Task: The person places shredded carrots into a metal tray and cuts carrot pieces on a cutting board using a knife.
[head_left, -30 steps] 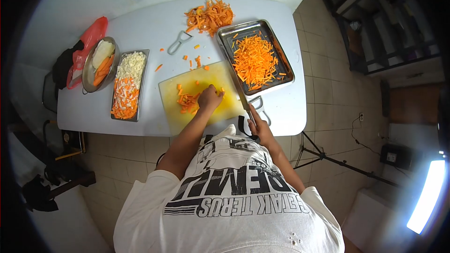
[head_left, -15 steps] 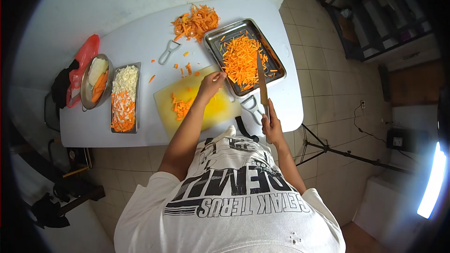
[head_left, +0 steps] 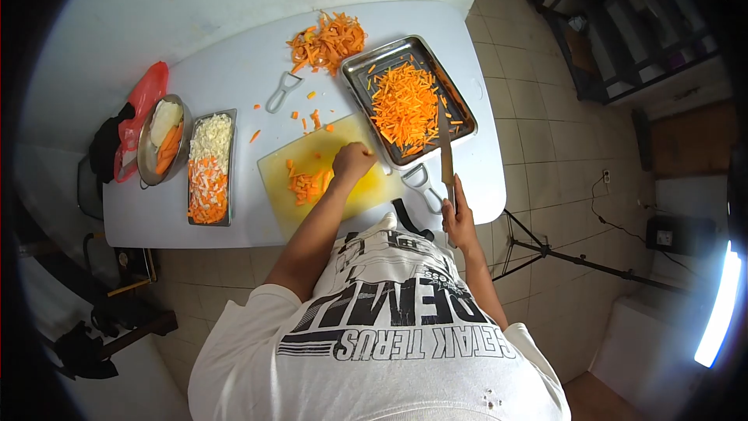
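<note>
Over the right part of the yellow cutting board [head_left: 290,214] is my left hand [head_left: 354,161], its fingers curled closed; anything inside them is hidden. Several cut carrot pieces [head_left: 308,185] lie on the board to its left. My right hand [head_left: 460,218] grips the handle of a knife [head_left: 446,153], whose blade points away from me and reaches over the near right rim of the metal tray [head_left: 461,101]. Carrot sticks [head_left: 405,105] are heaped in that tray. A white peeler [head_left: 422,185] lies between the tray and my right hand.
Carrot peelings [head_left: 329,40] and another peeler [head_left: 284,92] lie toward the back. At left are a narrow metal container [head_left: 209,168] of chopped white and orange pieces, a bowl [head_left: 143,157] with peeled vegetables and a red bag [head_left: 148,93]. A tripod [head_left: 545,249] stands right of the table.
My left hand went to the tray's left edge, then came back over the board. My right hand swung the knife from the board's right edge to over the tray, then shifted it slightly right and nearer me.
</note>
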Demonstrator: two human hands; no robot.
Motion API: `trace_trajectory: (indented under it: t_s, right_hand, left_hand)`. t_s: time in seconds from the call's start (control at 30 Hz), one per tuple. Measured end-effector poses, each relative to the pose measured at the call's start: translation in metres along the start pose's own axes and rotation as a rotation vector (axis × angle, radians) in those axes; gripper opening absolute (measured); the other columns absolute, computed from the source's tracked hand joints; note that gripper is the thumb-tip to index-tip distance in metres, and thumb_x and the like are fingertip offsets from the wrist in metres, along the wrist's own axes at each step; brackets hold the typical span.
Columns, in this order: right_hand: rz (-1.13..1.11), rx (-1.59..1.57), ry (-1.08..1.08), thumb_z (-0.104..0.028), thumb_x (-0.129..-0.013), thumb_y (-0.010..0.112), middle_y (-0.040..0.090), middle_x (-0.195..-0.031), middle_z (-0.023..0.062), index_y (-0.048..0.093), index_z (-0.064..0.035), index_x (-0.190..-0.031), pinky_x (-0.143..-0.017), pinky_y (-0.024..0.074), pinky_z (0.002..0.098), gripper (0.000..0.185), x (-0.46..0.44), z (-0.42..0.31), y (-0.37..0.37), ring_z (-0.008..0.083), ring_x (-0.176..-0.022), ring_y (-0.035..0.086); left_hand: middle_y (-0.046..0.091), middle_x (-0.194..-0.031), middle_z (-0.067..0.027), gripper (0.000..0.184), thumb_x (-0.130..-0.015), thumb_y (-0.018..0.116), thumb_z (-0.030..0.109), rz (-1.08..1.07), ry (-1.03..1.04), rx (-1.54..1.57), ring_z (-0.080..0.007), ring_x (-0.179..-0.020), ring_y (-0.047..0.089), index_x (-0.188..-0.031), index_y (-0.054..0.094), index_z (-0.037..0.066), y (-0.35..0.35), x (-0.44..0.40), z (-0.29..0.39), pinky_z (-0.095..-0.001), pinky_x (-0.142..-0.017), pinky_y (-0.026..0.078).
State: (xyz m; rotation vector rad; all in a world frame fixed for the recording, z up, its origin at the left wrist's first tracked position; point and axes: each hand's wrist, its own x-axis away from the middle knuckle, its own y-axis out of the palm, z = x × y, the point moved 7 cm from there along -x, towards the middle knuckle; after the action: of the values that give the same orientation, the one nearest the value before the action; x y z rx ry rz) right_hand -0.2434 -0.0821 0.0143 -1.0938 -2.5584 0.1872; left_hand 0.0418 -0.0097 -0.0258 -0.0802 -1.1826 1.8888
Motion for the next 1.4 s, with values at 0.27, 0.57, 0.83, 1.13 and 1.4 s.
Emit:
trace_trajectory:
  t_s: [0.27,0.57,0.83,1.13,1.4]
  right_hand:
    - [-0.002,0.037,-0.103,-0.017,-0.100,0.045,0.047,-0.064,-0.0043,0.018,-0.0186,-0.153,-0.046,0.0375,0.0217,0.059,-0.005,0.008,0.002,0.0041,-0.049,0.039]
    - [-0.136,0.063,0.048,-0.008,-0.097,0.046,0.060,-0.071,0.0081,0.023,-0.0152,-0.151,-0.056,0.0433,0.0267,0.060,0.011,0.018,0.030,0.0129,-0.055,0.048]
    - [-0.317,0.230,-0.080,-0.008,-0.094,0.053,0.062,-0.108,0.0281,0.029,-0.0189,-0.148,-0.079,0.0497,0.0353,0.060,0.014,0.012,0.080,0.0415,-0.096,0.063]
    - [-0.268,0.325,-0.155,-0.009,-0.091,0.055,0.063,-0.083,0.0280,0.031,-0.0192,-0.146,-0.067,0.0474,0.0498,0.061,0.008,0.001,0.089,0.0457,-0.076,0.062]
    - [-0.249,0.333,-0.080,-0.010,-0.092,0.055,0.064,-0.085,0.0284,0.031,-0.0199,-0.147,-0.068,0.0486,0.0476,0.060,0.011,0.007,0.094,0.0458,-0.078,0.063]
  left_hand:
    - [0.070,-0.097,-0.0125,0.023,-0.083,0.064,0.008,0.474,0.287,0.309,-0.0288,-0.090,0.067,-0.105,0.065,0.006,-0.068,-0.010,-0.083,-0.0359,-0.078,0.052]
    - [0.069,-0.088,-0.0118,0.014,-0.076,0.069,0.019,0.104,-0.104,-0.149,-0.0299,-0.081,0.067,-0.083,0.070,0.008,-0.045,0.033,-0.134,-0.0398,-0.071,0.053]
    - [0.068,-0.078,-0.0128,0.017,-0.078,0.067,0.018,0.331,-0.027,0.188,-0.0334,-0.074,0.066,-0.093,0.065,0.009,-0.003,0.042,-0.067,-0.0431,-0.067,0.052]
    - [0.063,-0.092,-0.0153,0.024,-0.081,0.068,0.008,0.473,0.155,0.292,-0.0251,-0.070,0.065,-0.103,0.059,0.003,0.005,0.063,-0.074,-0.0328,-0.061,0.051]
    - [0.063,-0.082,-0.0097,0.021,-0.080,0.071,0.026,0.365,0.025,0.026,-0.0300,-0.072,0.063,-0.079,0.063,0.007,0.018,0.046,-0.057,-0.0419,-0.064,0.050]
